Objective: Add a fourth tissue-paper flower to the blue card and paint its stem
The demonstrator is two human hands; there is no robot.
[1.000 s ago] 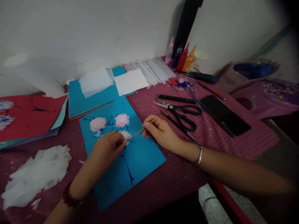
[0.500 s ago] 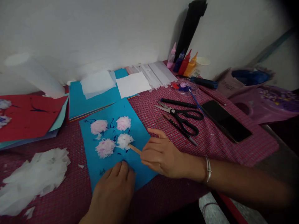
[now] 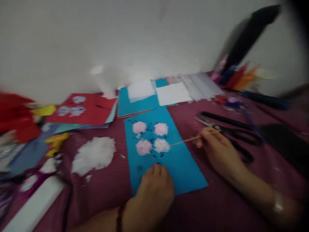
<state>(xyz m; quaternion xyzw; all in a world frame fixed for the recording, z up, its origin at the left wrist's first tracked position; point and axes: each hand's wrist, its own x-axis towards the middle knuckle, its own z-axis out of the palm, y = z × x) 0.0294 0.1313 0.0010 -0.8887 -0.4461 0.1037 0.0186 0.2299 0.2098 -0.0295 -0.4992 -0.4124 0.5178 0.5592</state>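
A blue sheet of paper [image 3: 185, 174] carries several ruffled paper flowers with dark blue painted marks around them. Three are pale pink, such as the upper right pink flower [image 3: 161, 129]; the lower right flower [image 3: 162, 145] is white. Between its fingertips, my right hand [image 3: 218, 149] pinches a thin wooden stick [image 3: 184, 141], whose far tip meets the white flower's right edge. My left hand [image 3: 154, 190] lies on the lower part of the blue sheet, fingers curled together. Whatever may be under those fingers is hidden.
White tissue pieces [image 3: 95, 154] are heaped left of the sheet. Black-handled scissors [image 3: 231, 130] and a dark phone [image 3: 285, 145] lie right. Behind are a white sheet [image 3: 172, 93], a red card [image 3: 94, 112] and blurred paint bottles [image 3: 238, 75]. A white bar [image 3: 36, 206] lies front left.
The view has swung left, bringing in more of the table's left side. My right hand has drawn back rightward from the white flower, and the stick lies flatter. My left hand stays on the sheet.
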